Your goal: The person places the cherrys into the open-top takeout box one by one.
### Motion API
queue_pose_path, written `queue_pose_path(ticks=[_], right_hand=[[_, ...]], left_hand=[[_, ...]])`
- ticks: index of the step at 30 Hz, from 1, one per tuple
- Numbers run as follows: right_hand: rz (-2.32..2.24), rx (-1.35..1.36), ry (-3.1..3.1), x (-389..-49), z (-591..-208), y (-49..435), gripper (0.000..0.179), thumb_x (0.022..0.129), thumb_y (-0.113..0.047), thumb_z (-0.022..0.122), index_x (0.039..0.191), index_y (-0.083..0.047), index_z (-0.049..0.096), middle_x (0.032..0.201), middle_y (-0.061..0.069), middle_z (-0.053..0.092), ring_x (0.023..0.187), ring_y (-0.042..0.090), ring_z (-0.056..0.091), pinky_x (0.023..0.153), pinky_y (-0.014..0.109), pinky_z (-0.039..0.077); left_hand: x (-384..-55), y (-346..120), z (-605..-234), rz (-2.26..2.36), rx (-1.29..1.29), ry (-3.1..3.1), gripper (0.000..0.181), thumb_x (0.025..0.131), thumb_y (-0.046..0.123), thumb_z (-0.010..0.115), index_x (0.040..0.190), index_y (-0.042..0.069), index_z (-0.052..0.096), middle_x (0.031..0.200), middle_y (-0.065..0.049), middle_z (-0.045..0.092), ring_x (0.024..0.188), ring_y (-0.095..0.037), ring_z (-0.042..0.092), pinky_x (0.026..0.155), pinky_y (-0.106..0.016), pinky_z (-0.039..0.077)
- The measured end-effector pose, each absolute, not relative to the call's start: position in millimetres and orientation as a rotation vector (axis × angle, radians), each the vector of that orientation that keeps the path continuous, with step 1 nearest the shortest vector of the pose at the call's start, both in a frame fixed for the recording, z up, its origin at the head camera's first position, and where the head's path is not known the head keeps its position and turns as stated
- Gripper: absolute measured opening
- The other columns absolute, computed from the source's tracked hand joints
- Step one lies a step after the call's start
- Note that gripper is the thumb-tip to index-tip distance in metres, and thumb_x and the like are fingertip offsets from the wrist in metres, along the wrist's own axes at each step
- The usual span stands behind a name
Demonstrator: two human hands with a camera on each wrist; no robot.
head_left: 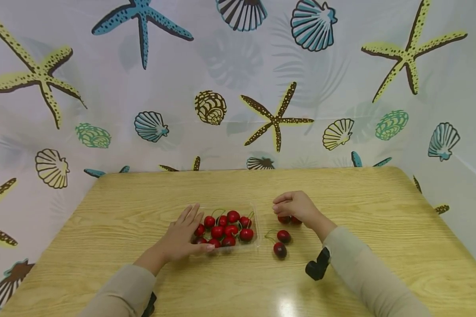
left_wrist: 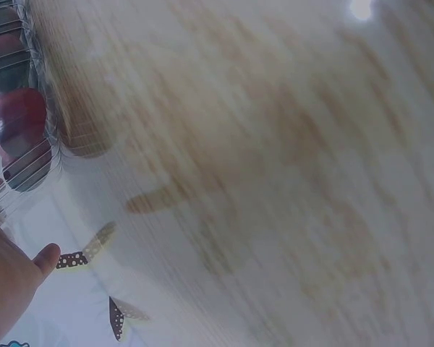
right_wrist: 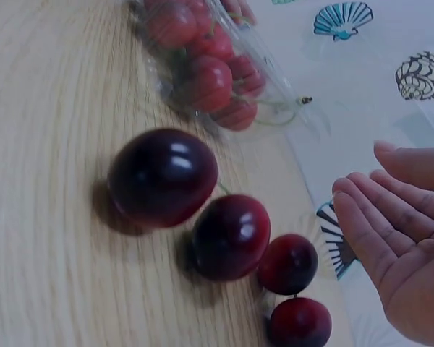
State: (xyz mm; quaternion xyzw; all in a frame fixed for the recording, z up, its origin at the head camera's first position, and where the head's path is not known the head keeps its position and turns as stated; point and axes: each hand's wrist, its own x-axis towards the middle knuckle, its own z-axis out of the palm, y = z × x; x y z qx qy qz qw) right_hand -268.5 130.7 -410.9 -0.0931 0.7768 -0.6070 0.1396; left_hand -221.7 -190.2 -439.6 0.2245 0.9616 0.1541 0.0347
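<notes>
Bright red cherries [head_left: 217, 232], several with green stems, lie in a clear plastic tub [head_left: 257, 235] in the head view. My left hand [head_left: 182, 235] rests along the tub's left side, fingers spread and thumb toward the front rim. Right of the tub, my right hand [head_left: 299, 207] hovers over two loose cherries [head_left: 295, 220], partly hiding them. The right wrist view shows this hand [right_wrist: 405, 246] with loosely bent fingers and nothing held. Closer to me lie two darker cherries, an upper one [head_left: 284, 236] and a lower one [head_left: 279, 250], with a stem beside them.
The wood-grain table [head_left: 143, 193] extends around the tub on every side. A white cloth [head_left: 238, 57] printed with starfish and shells hangs behind it and at the sides. A black wrist mount [head_left: 317, 265] sits under my right sleeve, near the tabletop.
</notes>
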Motion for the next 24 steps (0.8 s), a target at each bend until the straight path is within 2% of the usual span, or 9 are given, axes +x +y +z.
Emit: queue_pose_path(ticks=[10, 13, 17, 20, 24], right_hand=[[-1.833, -0.194, 2.295, -280.4, -420.0, 143.3, 0.029, 0.083, -0.002, 0.055, 0.104, 0.017, 0.050, 0.091, 0.023, 0.059, 0.085, 0.034, 0.058, 0.076, 0.040, 0.045], [-1.833, -0.146, 2.307, -283.4, -421.8, 145.5, 0.029, 0.083, -0.002, 0.055, 0.104, 0.016, 0.051, 0.091, 0.021, 0.059, 0.087, 0.034, 0.057, 0.076, 0.039, 0.045], [-1.814, -0.117, 2.332, -286.5, -425.3, 147.0, 0.028, 0.083, -0.002, 0.055, 0.104, 0.016, 0.051, 0.087, 0.014, 0.061, 0.082, 0.029, 0.059, 0.075, 0.038, 0.046], [-1.791, -0.100, 2.351, -289.5, -429.1, 147.4, 0.027, 0.082, -0.001, 0.055, 0.102, 0.017, 0.051, 0.087, 0.014, 0.060, 0.078, 0.023, 0.060, 0.074, 0.036, 0.046], [-1.751, -0.052, 2.385, -293.9, -435.8, 147.8, 0.025, 0.081, -0.001, 0.056, 0.100, 0.015, 0.053, 0.086, 0.015, 0.060, 0.078, 0.023, 0.059, 0.072, 0.035, 0.047]], left_hand=[[-221.6, -191.5, -439.1, 0.486, 0.680, 2.950, 0.095, 0.072, 0.066, 0.048, 0.137, 0.003, 0.020, 0.144, -0.008, 0.000, 0.129, -0.028, -0.003, 0.087, -0.064, 0.015], [-221.1, -191.8, -438.3, 0.493, 0.676, 2.945, 0.095, 0.072, 0.066, 0.048, 0.137, 0.003, 0.020, 0.144, -0.008, 0.000, 0.129, -0.027, -0.004, 0.087, -0.065, 0.014], [-220.3, -192.0, -437.0, 0.502, 0.673, 2.938, 0.095, 0.072, 0.065, 0.048, 0.137, 0.003, 0.020, 0.144, -0.008, -0.001, 0.129, -0.027, -0.004, 0.088, -0.065, 0.013], [-220.4, -192.0, -437.3, 0.495, 0.683, 2.943, 0.095, 0.072, 0.065, 0.048, 0.137, 0.003, 0.020, 0.144, -0.009, 0.000, 0.129, -0.028, -0.004, 0.088, -0.064, 0.013], [-221.3, -192.2, -439.5, 0.480, 0.702, 2.951, 0.095, 0.071, 0.066, 0.048, 0.137, 0.003, 0.021, 0.144, -0.009, 0.000, 0.129, -0.028, -0.003, 0.088, -0.064, 0.014]])
